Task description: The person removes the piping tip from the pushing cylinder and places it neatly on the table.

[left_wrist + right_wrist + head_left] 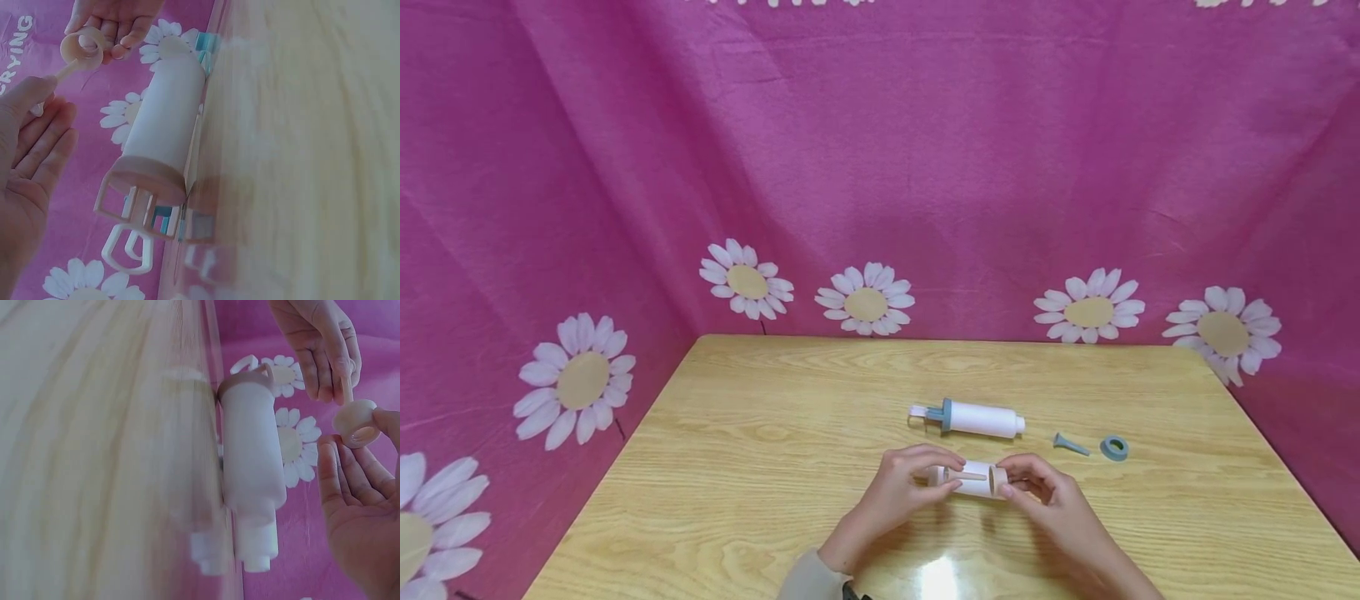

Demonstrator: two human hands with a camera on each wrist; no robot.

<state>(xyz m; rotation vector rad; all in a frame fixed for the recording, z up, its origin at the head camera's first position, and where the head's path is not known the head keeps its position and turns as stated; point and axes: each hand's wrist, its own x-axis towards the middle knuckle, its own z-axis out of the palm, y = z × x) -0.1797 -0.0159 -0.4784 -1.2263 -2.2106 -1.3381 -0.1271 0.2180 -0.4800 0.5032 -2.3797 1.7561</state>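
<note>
My left hand [898, 483] pinches a slim beige rod [347, 387] with a flared end between thumb and fingers. A beige ring-shaped cap [345, 422] is held by its edge in my right hand [1056, 504], its round opening showing in both wrist views. The rod's narrow tip points at the cap and overlaps it in the wrist views. Behind the two hands a white cylinder [165, 112] lies on its side on the table, with a beige collar [147, 178] and a white looped handle [128, 250] at one end. In the head view the hands partly hide it.
Farther back lies a similar white cylinder [981, 419] with a blue-grey collar [947, 415] and handle. To its right are a blue-grey flared rod [1071, 445] and a blue-grey ring [1107, 453]. A pink flowered cloth [925, 167] stands around the wooden table [760, 467].
</note>
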